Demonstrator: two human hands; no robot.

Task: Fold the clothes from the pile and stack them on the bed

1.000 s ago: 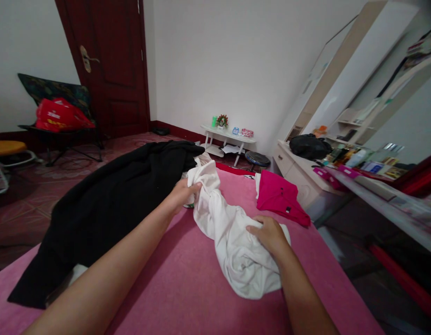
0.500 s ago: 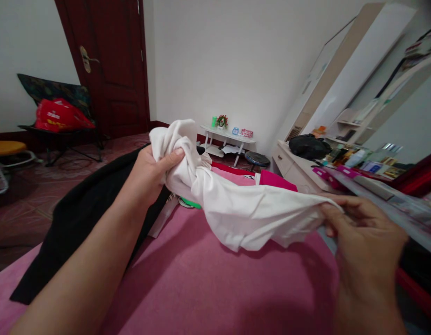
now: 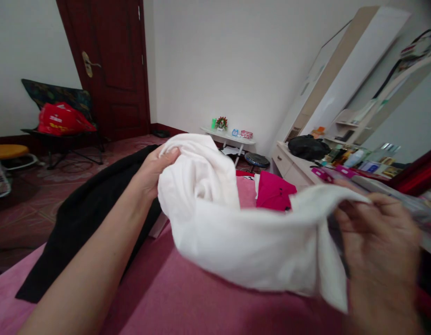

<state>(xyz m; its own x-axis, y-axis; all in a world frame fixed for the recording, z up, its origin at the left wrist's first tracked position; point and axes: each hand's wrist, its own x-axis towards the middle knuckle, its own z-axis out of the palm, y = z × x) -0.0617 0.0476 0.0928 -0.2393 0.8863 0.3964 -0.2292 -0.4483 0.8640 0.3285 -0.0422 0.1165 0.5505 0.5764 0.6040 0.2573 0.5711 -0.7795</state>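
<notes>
A white garment (image 3: 243, 242) hangs loosely between my two hands above a pink-covered surface (image 3: 155, 298). My left hand (image 3: 155, 170) grips its bunched end, thumb on top of the folds. At the other end my right hand (image 3: 375, 232), slightly blurred, pinches an edge of the cloth, and a flap droops below those fingers. What kind of garment it is does not show. Black clothing (image 3: 86, 218) lies beneath and beside my left forearm. Beyond the white cloth is a folded magenta garment (image 3: 274, 190).
A dressing table (image 3: 294, 160) with a black bag (image 3: 308, 147) and several bottles stands on the right. Against the back wall is a low white table (image 3: 229, 136) near a round stool (image 3: 257, 160). At left, a red bag (image 3: 65, 120) sits on a folding chair (image 3: 55, 90).
The white garment has opened out from a twisted bundle into a wider, looser spread. My right hand has shifted slightly right and nearer. My left hand keeps its grip.
</notes>
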